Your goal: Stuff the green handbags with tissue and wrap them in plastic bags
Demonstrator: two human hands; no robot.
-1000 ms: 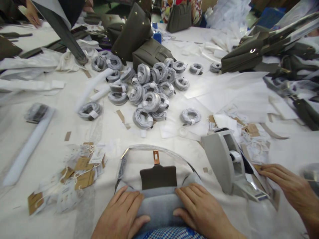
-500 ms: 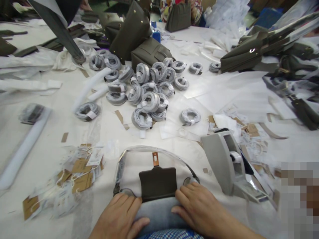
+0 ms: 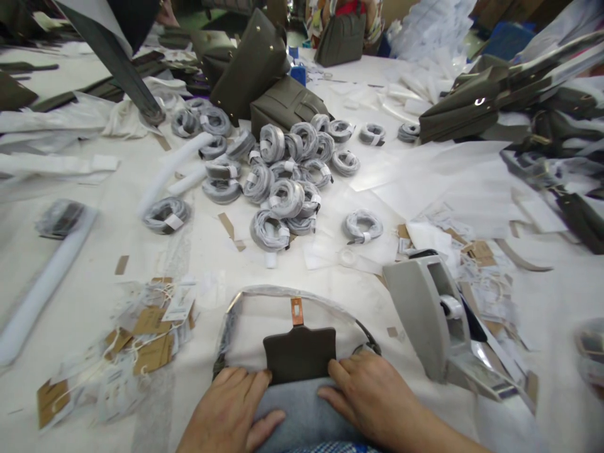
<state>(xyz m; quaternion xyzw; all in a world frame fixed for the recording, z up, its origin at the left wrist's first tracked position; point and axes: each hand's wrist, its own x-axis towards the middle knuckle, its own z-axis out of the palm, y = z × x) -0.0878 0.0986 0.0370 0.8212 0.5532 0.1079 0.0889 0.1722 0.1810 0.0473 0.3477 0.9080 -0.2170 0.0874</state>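
Observation:
A handbag with a grey-blue body lies at the table's near edge, close against me. Its dark olive flap points away from me and ends in a copper-coloured clasp plate. A plastic-wrapped handle arches beyond it. My left hand grips the bag's left side, fingers curled over the top edge and thumb on the near face. On the right side, my right hand holds it the same way. The fingertips sit close to the flap's two ends. Both hands partly hide the bag's corners.
A grey tape dispenser stands right of the bag. Brown and white tags lie to the left, with more tags to the right. Several wrapped strap coils are heaped beyond, before dark bags. A post rises back left.
The whole scene sits slightly lower in view. Both hands keep their grip on the handbag, which has barely moved. A blurred object now shows at the right edge, where a pixelated patch was before.

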